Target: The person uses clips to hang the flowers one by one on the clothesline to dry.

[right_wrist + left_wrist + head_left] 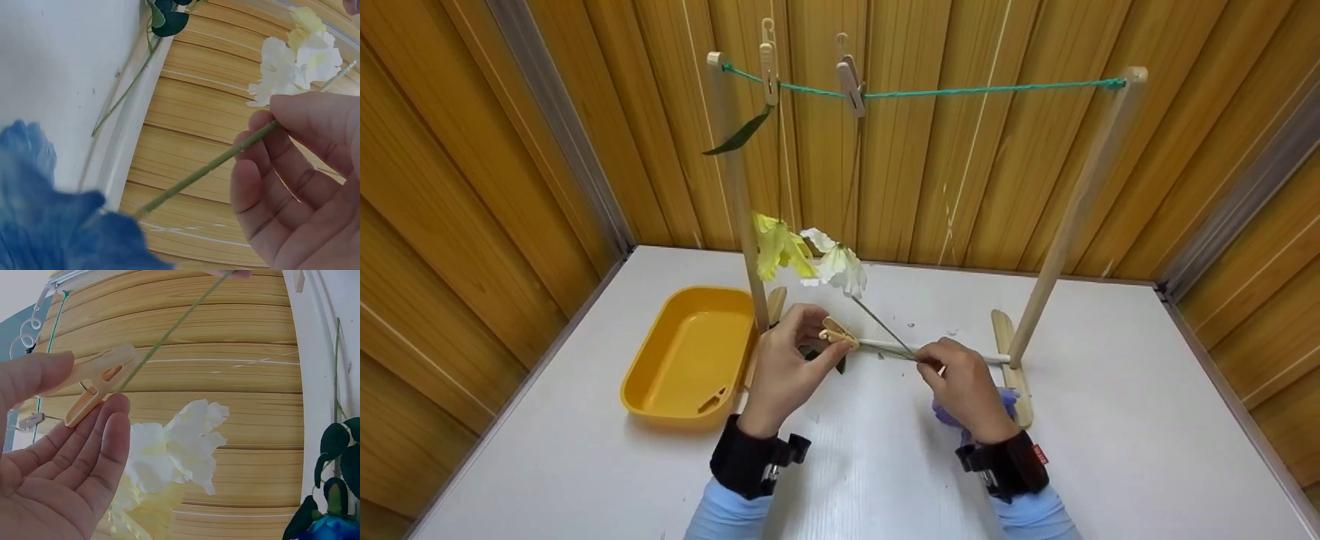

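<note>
Peach plastic forms the slim hooked clothespin [842, 333] that the left hand [791, 367] pinches, just beside a thin, straight green stem [205, 170] pinched by the right hand [964, 382], its ruffled blue-violet flower [62, 219] below that hand.

Yellow tray [682, 345], rounded corners, on left half of white desk [1125, 457]. Wood-look panel walls [911, 180] at back and both sides. Grey metal strips [559, 120] run up the wall corners.
</note>
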Available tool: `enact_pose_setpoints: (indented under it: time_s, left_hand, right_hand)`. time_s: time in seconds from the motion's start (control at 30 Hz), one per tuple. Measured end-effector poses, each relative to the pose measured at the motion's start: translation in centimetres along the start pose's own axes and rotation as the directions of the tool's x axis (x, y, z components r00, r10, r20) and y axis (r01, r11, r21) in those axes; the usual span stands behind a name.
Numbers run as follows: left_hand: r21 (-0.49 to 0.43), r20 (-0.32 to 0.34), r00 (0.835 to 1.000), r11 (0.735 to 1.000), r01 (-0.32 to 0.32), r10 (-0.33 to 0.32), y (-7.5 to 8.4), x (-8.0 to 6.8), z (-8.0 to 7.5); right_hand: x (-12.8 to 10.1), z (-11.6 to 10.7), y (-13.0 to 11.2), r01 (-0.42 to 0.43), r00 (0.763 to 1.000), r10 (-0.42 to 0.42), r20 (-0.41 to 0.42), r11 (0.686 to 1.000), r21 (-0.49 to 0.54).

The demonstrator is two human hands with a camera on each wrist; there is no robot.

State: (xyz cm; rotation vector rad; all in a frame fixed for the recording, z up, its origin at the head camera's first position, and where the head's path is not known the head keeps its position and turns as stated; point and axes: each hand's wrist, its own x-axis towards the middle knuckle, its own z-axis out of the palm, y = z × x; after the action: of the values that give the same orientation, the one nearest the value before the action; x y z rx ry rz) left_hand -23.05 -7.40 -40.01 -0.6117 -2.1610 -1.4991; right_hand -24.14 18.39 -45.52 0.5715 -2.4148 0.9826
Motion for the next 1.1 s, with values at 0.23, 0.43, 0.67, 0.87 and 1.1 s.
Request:
enact_pose_setpoints:
  time_s: [0.23, 0.43, 0.67, 0.87, 1.1]
  left_hand:
    - [0.095, 0.083, 0.987, 0.985, -0.145, 0.137, 2.7, 3.1, -0.3]
    - [0.145, 0.171, 0.953, 0.95, -0.277, 0.252, 5.5, 6.4, -0.6]
    - [0.178, 0.267, 0.931, 0.936, -0.304, 0.251, 8.9, 9.5, -1.5]
    - [0.229, 0.312, 0.917, 0.917, -0.325, 0.247, 10.9, 12.2, -2.0]
    - [0.256, 0.349, 0.91, 0.911, -0.324, 0.225, 13.2, 15.6, -1.9]
  right_hand:
    - [1.1, -1.5, -0.4, 0.014, 0.998, -0.013, -0.057, 1.0, 0.024]
    - [2.6, -2.6, -0.5, 0.009, 0.997, -0.005, -0.081, 0.999, 0.052]
    - [4.7, -3.6, -1.2, 0.009, 0.996, -0.004, -0.086, 0.998, 0.057]
    - [6.7, -4.0, -1.7, 0.004, 0.998, 0.002, -0.068, 0.996, 0.092]
    - [9.7, -4.8, -2.2, 0.004, 0.998, 0.003, -0.064, 0.995, 0.095]
